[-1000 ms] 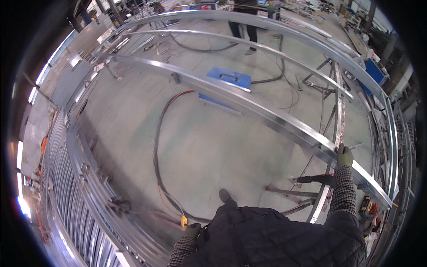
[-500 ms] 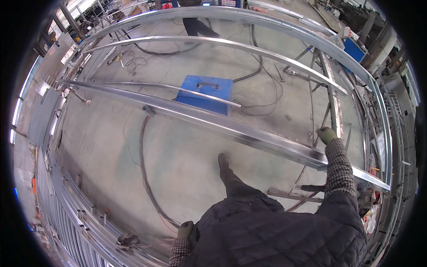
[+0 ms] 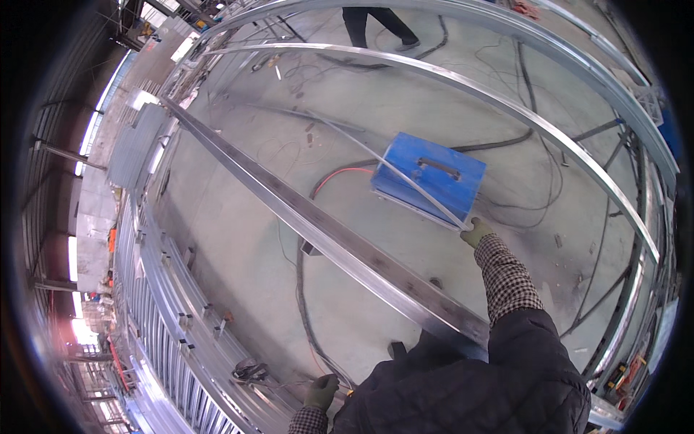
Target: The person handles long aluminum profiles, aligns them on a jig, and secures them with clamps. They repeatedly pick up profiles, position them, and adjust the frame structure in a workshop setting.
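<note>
My right hand (image 3: 475, 231), in a green glove, is closed around the near end of a thin metal bar (image 3: 390, 165). The bar slants away to the far left, passing over a blue box (image 3: 441, 168) with a dark handle on its lid. Low in the view, my left hand (image 3: 320, 393), also gloved, hangs beside my body with its fingers curled and nothing visible in them. Between the two hands runs a long, thick metal beam (image 3: 318, 228), its near end partly hidden by my dark vest and right arm.
A curved-looking metal rail (image 3: 463, 74) crosses beyond the box, with a wider frame rail (image 3: 557, 52) behind it. Stacked metal profiles (image 3: 170, 311) lie at left. A dark cable (image 3: 300, 289) trails under the beam. Another person's legs (image 3: 372, 25) show at the far side.
My right hand has left the area beside the beam's right end and grasped the thin bar. The view has turned and moved forward. The other person's legs show in a wider stride.
</note>
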`<state>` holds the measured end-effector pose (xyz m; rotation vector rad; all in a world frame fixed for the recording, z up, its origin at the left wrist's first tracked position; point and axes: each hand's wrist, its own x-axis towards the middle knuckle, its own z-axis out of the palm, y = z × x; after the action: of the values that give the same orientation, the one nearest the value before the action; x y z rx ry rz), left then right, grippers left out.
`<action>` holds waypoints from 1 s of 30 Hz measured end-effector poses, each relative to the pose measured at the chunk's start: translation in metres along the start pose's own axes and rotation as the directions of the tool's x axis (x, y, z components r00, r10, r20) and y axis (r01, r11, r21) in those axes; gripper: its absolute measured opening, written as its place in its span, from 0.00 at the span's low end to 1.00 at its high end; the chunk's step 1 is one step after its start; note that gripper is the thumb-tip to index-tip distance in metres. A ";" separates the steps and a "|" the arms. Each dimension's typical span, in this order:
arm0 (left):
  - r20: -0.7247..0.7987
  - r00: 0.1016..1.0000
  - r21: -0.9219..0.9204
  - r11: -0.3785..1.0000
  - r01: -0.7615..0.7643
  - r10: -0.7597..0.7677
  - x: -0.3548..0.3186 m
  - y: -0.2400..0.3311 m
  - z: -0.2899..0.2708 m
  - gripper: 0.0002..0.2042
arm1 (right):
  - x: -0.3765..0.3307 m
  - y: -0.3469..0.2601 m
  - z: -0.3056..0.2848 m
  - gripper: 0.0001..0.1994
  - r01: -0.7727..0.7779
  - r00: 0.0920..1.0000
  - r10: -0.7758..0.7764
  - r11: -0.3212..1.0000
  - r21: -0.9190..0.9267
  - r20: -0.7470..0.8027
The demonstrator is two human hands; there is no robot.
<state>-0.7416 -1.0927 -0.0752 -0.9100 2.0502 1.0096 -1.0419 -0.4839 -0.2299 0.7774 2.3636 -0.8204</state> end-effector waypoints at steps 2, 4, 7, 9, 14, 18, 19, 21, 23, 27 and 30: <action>-0.021 0.998 0.015 0.998 -0.061 0.061 -0.005 0.032 -0.006 0.26 | 0.018 -0.011 0.021 0.41 0.006 1.000 -0.006 1.000 0.016 -0.024; -0.054 0.992 0.047 0.992 -0.115 0.117 -0.006 0.072 -0.012 0.25 | 0.026 -0.021 0.037 0.38 -0.045 0.996 0.045 0.999 0.006 -0.073; -0.179 0.943 0.194 0.950 -0.245 0.280 0.001 0.141 -0.026 0.23 | 0.016 -0.032 0.043 0.31 0.051 0.999 -0.052 0.998 -0.026 -0.018; -0.226 0.851 0.095 0.881 -0.464 0.473 0.003 0.193 -0.033 0.18 | -0.006 -0.033 0.035 0.29 0.098 0.995 -0.098 0.995 0.023 0.005; -0.058 0.449 0.202 0.451 -0.869 0.892 0.019 0.347 -0.038 0.12 | -0.108 0.007 -0.026 0.28 0.093 0.996 -0.092 0.989 0.111 -0.016; 0.277 0.255 0.334 0.156 -0.930 0.926 0.074 0.463 -0.013 0.19 | -0.210 0.045 -0.077 0.23 0.037 0.988 -0.045 0.998 -0.058 -0.146; 0.358 0.198 0.371 0.056 -0.927 0.912 0.095 0.486 -0.002 0.23 | -0.241 0.052 -0.085 0.22 0.046 0.969 -0.070 0.993 -0.104 -0.236; 0.499 0.137 0.566 -0.202 -0.799 0.855 0.139 0.527 0.014 0.31 | -0.294 0.058 -0.101 0.17 0.038 0.940 -0.056 0.997 -0.062 -0.336; 0.476 0.041 0.728 -0.367 -0.579 0.879 0.177 0.562 0.021 0.34 | -0.348 0.064 -0.114 0.11 0.038 0.880 -0.092 0.991 -0.125 -0.465; 0.427 -0.050 0.817 -0.409 -0.406 0.903 0.209 0.624 0.009 0.29 | -0.444 0.084 -0.120 0.12 0.000 0.777 0.025 0.999 0.040 -0.629; 0.633 0.551 0.774 -0.426 -0.469 0.544 0.212 0.653 -0.004 0.23 | -0.488 0.104 -0.112 0.12 0.003 0.750 -0.068 0.995 -0.100 -0.658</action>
<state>-1.3820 -0.8589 0.0025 1.1308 2.3938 -0.5358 -0.6613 -0.5078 0.1116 1.1305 3.0201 -0.4777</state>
